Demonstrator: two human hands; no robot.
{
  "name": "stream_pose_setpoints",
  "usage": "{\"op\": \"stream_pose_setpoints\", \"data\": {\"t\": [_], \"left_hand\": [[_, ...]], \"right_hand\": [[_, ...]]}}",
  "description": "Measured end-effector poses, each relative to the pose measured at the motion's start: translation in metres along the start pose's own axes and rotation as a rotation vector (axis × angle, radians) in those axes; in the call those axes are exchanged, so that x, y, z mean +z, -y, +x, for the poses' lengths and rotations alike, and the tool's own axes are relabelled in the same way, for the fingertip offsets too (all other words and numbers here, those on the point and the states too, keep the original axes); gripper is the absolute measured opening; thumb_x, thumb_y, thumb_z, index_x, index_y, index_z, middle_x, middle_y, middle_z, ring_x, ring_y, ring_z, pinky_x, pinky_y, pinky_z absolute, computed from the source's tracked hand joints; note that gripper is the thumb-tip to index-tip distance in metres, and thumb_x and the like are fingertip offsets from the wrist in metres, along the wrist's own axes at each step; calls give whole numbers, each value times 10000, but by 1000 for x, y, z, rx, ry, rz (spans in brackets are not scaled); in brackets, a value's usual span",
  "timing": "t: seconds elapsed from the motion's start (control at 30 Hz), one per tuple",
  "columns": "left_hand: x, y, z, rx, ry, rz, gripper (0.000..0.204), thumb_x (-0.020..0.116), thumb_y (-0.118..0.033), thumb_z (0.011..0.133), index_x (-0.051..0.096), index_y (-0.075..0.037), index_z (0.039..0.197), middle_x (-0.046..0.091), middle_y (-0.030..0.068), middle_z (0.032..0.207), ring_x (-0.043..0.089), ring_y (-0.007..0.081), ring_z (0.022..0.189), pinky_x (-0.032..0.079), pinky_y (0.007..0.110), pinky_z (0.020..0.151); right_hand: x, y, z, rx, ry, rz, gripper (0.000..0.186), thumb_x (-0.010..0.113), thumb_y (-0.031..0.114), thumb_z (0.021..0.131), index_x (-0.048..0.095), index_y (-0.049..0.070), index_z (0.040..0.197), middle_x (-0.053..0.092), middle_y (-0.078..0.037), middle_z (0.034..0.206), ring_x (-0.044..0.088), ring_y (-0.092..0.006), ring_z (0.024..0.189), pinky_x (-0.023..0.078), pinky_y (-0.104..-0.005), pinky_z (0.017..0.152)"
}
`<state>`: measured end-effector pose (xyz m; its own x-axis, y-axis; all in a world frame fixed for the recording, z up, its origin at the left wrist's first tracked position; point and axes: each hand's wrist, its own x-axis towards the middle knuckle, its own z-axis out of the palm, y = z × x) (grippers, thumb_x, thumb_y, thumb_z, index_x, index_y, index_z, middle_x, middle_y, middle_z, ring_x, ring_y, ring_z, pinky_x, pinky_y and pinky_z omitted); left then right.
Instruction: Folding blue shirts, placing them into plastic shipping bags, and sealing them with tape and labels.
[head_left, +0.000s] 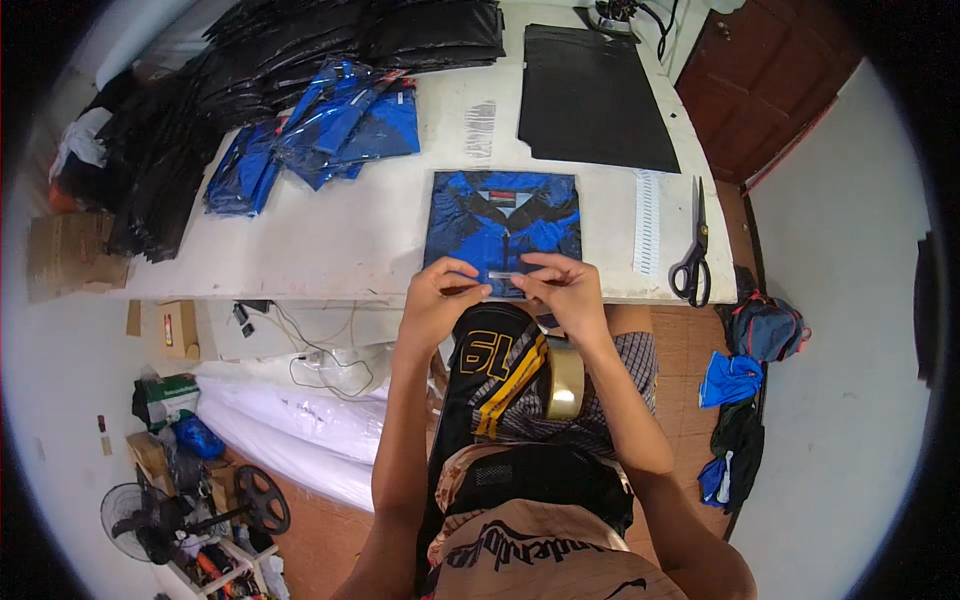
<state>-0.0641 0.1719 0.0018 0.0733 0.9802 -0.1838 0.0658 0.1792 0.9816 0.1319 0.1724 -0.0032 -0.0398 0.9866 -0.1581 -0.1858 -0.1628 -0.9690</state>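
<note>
A folded blue and black shirt (470,225) in a clear plastic bag lies at the table's front edge, its collar facing away from me. A small whitish label strip (504,275) is over its lower part, between my fingertips. My left hand (437,305) has bent fingers, with thumb and forefinger at the strip's left end. My right hand (568,298) pinches the other end. Whether the strip is stuck down on the bag, I cannot tell. A roll of shiny tan tape (565,380) rests at my lap, next to a dark cloth with yellow stripes.
Black scissors (692,250) and a sheet of small labels (647,220) lie to the right on the white table (340,235). A black flat sheet (595,95) is behind. Several bagged blue shirts (345,125) and stacked black bags (340,35) occupy the far left.
</note>
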Motion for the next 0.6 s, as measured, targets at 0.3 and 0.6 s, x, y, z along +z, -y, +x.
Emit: {"op": "stream_pose_setpoints", "data": {"t": [0.3,0.6], "left_hand": [[8,4,14,-160,-86,6,230,769,-26,780,596,-50,930,705,98,852,606,99,715,455,225,591],[6,12,24,-145,-109,53,227,765,-19,779,560,-47,873,682,93,775,528,79,593,382,218,491]], "right_hand": [[-7,-7,19,-216,-67,-400,107,796,56,753,734,-13,806,693,-76,724,586,-118,649,464,-270,604],[-5,-11,30,-136,-41,-415,116,799,59,735,740,-19,796,697,-82,720,579,-111,643,463,-269,616]]}}
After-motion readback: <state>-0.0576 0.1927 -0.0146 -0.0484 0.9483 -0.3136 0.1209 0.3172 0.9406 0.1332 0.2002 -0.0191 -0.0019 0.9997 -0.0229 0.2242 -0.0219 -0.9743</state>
